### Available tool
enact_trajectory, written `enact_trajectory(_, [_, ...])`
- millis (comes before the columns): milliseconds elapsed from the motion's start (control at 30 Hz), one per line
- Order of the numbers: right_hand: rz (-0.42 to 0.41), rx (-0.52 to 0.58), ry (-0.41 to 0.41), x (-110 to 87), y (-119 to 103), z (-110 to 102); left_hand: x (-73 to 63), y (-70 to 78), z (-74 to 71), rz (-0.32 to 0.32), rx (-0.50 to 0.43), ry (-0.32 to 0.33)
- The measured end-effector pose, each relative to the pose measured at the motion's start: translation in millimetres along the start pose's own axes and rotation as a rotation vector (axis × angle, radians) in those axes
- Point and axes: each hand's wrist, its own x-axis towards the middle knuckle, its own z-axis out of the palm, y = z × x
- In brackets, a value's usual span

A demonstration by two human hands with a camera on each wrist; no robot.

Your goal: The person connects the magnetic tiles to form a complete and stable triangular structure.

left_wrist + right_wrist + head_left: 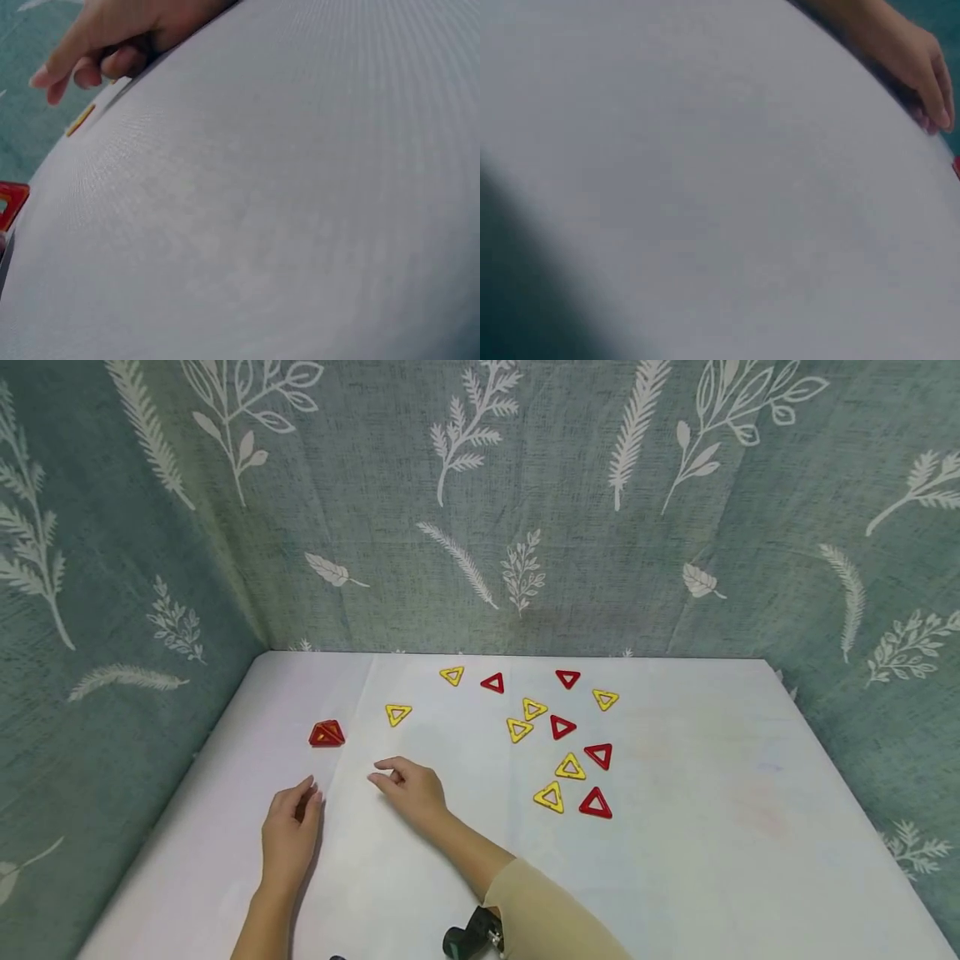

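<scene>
On the white tabletop (712, 860) before patterned cloth (570, 560), we find the red-and-yellow solid piece (327, 734) just beyond the left hand (291, 827), its fingers loosely bent, nothing visible in them. The right hand (412, 789) is empty, thumb and forefinger slightly parted; we judge a stray left fingertip could knock the piece askew.

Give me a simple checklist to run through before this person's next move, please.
1. Right hand free: ok, nothing shows between thumb and finger.
2. Left hand free: ok as far as visible; no piece shows.
3. Red-and-yellow shape clear of both hands: ok.
4. That shape firmly joined: cannot tell.
5. Nearby yellow triangle reachable: probably ok, just beyond the right hand.
6. Every red triangle put together: not ok, five lie loose.
</scene>
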Motion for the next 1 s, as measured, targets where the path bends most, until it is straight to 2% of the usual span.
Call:
enact_trajectory(133, [0.019, 0.061, -0.028, -9.2, 1.5, -4.8, -3.5, -0.5, 0.5, 0.022, 0.007, 0.010])
enact_trajectory(333, [0.018, 0.140, -0.102, -20.9, 3.3, -15.3, -10.4, 2.0, 2.8, 0.149, 0.066, 0.014])
enact_trajectory(433, [0.011, 0.164, -0.138, -23.8, 3.6, -21.4, -13.4, 4.1, 4.0, 0.176, 0.072, 0.023])
enact_trajectory(633, [0.024, 0.199, -0.168, -28.7, 3.7, -29.7, -21.4, 7.5, 5.2, 0.212, 0.000, 0.109])
enact_trajectory(733, [0.023, 0.214, -0.176, -31.4, 4.1, -33.0, -24.1, 9.4, 6.6, 0.246, -0.011, 0.130])
enact_trajectory(867, [0.011, 0.212, -0.186, -35.5, 5.8, -37.6, -25.8, 11.2, 8.3, 0.244, 0.000, 0.122])
enact_trajectory(1000, [0.003, 0.204, -0.198, -39.9, 7.4, -43.1, -26.2, 11.5, 8.2, 0.203, -0.055, 0.113])
